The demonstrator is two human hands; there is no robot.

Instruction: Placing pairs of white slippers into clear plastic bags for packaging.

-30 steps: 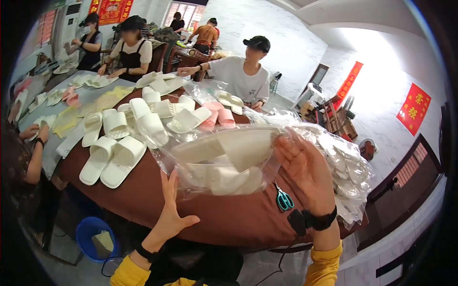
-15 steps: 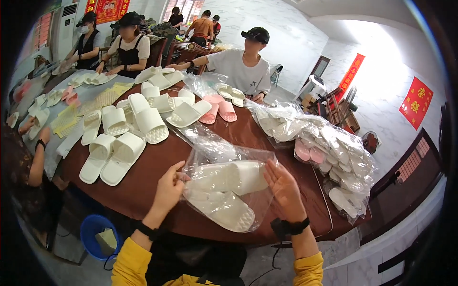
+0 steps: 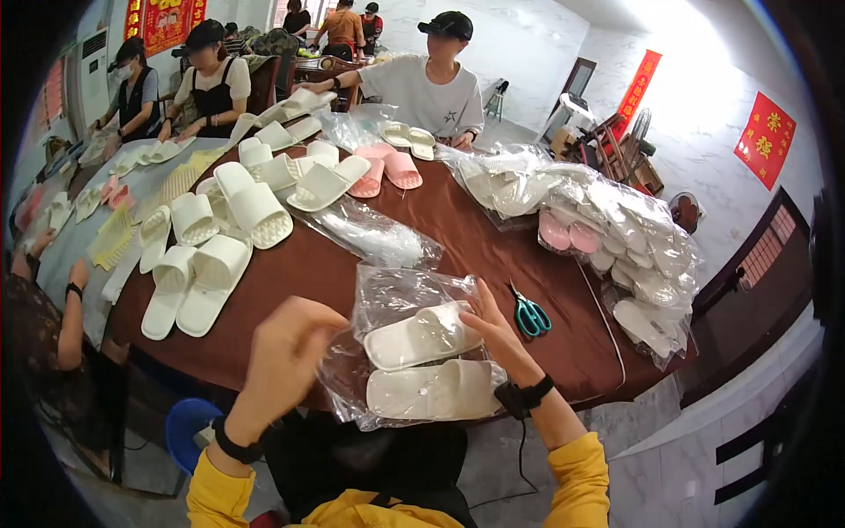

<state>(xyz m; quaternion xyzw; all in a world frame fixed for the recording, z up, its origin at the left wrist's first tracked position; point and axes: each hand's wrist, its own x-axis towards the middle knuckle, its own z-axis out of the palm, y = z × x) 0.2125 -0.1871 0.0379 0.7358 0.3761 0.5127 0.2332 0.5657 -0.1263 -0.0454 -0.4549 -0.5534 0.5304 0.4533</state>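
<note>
Two white slippers (image 3: pixel 431 387) lie side by side inside a clear plastic bag (image 3: pixel 387 295) at the table's front edge. My right hand (image 3: pixel 497 326) grips the bag's right side, thumb and fingers around it by the slippers' ends. At the bag's left edge is my left hand (image 3: pixel 295 356), slightly blurred, its fingers curled in against the film; its thumb is hidden. Teal-handled scissors (image 3: pixel 532 315) rest just right of the bag. Beyond it lies a flat clear plastic bag (image 3: pixel 374 233).
Loose white slippers (image 3: pixel 211 273) spread over the left of the brown-covered table (image 3: pixel 352 264), with a pink pair (image 3: pixel 385 170) farther back. Bagged slippers (image 3: pixel 616 233) pile up on the right. A blue bin (image 3: pixel 189 431) stands below. Several people sit around the far and left sides.
The bagged slippers have turned level and come nearer to me. My left hand has moved down and left, my right inward. The scissors now show. Across the table, a person's arm lifts a white slipper.
</note>
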